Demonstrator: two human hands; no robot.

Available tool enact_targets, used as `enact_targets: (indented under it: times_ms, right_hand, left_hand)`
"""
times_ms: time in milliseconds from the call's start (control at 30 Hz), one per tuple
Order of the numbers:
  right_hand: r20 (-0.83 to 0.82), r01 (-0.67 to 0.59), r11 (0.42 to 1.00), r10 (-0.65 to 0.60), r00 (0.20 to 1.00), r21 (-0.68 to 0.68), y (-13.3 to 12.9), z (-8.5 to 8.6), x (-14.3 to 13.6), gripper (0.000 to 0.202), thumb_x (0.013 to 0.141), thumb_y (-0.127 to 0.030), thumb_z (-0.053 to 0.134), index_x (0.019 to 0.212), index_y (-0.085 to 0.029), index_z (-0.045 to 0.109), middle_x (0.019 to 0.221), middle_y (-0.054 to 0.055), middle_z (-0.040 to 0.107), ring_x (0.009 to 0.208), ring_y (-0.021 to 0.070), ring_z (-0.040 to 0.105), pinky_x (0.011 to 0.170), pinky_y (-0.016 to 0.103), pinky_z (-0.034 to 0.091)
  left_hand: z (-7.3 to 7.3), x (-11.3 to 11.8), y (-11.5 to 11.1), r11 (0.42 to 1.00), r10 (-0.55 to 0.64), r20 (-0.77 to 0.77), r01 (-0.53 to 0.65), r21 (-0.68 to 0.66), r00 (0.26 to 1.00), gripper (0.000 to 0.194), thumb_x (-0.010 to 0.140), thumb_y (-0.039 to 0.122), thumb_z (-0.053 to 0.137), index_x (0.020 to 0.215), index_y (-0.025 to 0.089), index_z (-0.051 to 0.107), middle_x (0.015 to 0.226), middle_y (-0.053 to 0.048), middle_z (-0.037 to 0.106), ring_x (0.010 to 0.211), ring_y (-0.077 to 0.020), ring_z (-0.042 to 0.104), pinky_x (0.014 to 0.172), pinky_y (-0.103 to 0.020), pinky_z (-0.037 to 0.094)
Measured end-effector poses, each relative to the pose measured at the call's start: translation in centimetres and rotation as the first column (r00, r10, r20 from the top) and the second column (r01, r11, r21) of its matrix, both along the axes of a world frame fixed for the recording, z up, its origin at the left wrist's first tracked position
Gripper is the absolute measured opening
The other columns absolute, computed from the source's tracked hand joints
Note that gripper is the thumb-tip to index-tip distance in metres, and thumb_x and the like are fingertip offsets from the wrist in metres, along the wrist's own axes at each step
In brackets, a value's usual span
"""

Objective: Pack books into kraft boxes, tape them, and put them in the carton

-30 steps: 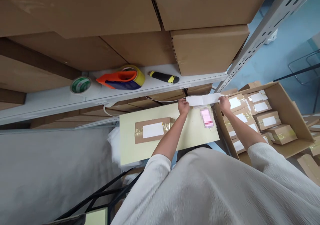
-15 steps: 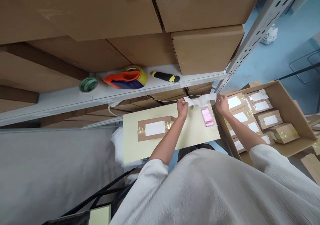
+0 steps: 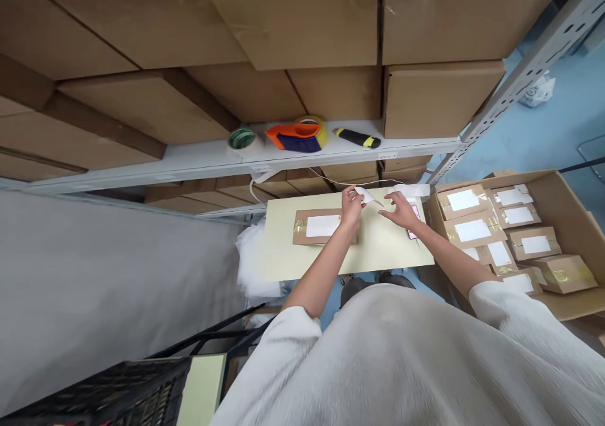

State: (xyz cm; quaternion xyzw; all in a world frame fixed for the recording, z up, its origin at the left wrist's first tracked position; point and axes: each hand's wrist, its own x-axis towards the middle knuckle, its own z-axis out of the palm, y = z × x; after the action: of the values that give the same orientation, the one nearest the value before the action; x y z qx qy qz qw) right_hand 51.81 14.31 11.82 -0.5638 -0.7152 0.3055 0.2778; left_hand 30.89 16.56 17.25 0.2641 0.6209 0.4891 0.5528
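My left hand pinches a white paper label over the table. The label's free end curls toward my right hand, whose thumb and fingertips are apart with nothing between them. Below my left hand, a taped cardboard box with a white label on top lies on the pale yellow table. Part of the box is hidden by my left hand and forearm. Next to my right hand is a phone with a pink screen, partly covered by the hand. More white label paper lies at the table's back right corner.
On the shelf above are a tape roll, an orange tape dispenser and a utility knife, before stacked cartons. A large open carton on the right holds several labelled boxes. A black crate stands lower left.
My left hand now holds a separate label, and my right hand has let go of the paper and moved left and slightly down. The view has shifted left.
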Motion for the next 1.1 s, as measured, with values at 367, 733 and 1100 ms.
enact_targets:
  times_ms: [367, 733, 1100]
  right_hand:
    - [-0.201, -0.049, 0.999, 0.044, 0.979, -0.016, -2.5, 4.3, -10.9, 0.013, 0.093, -0.038, 0.062, 0.089, -0.026, 0.062, 0.097, 0.005, 0.068, 0.093, 0.0243, 0.065, 0.089, 0.04, 0.053]
    - [-0.357, 0.056, 0.963, -0.152, 0.922, -0.265, -4.4, 6.5, -19.7, 0.028, 0.077, -0.049, 0.07, 0.082, -0.025, 0.056, 0.077, -0.001, 0.06, 0.074, 0.0184, 0.054, 0.07, 0.032, 0.044]
    - [-0.24, 0.082, 0.946, -0.162, 0.957, -0.313, -4.7, 7.0, -20.6, 0.025, 0.074, -0.047, 0.066, 0.078, -0.026, 0.054, 0.076, -0.002, 0.057, 0.076, 0.0194, 0.054, 0.068, 0.031, 0.043]
  left_hand:
    - [0.5, -12.0, -4.9, 0.996, 0.082, -0.055, -0.081, 0.032, 0.995, 0.053, 0.079, 0.01, 0.064, 0.129, 0.027, 0.058, 0.138, -0.01, 0.067, 0.124, -0.0226, 0.066, 0.103, -0.038, 0.054]
    - [-0.6, -22.5, -7.8, 0.982, -0.155, -0.096, 0.164, 0.095, 0.983, 0.046, 0.082, 0.017, 0.065, 0.127, 0.025, 0.061, 0.116, -0.007, 0.076, 0.121, -0.0257, 0.07, 0.104, -0.04, 0.053]
    - [-0.8, -24.6, -8.2, 0.926, -0.229, -0.333, 0.31, 0.215, 0.915, 0.036, 0.089, 0.021, 0.071, 0.124, 0.027, 0.066, 0.092, -0.001, 0.072, 0.097, -0.0216, 0.07, 0.102, -0.038, 0.052]
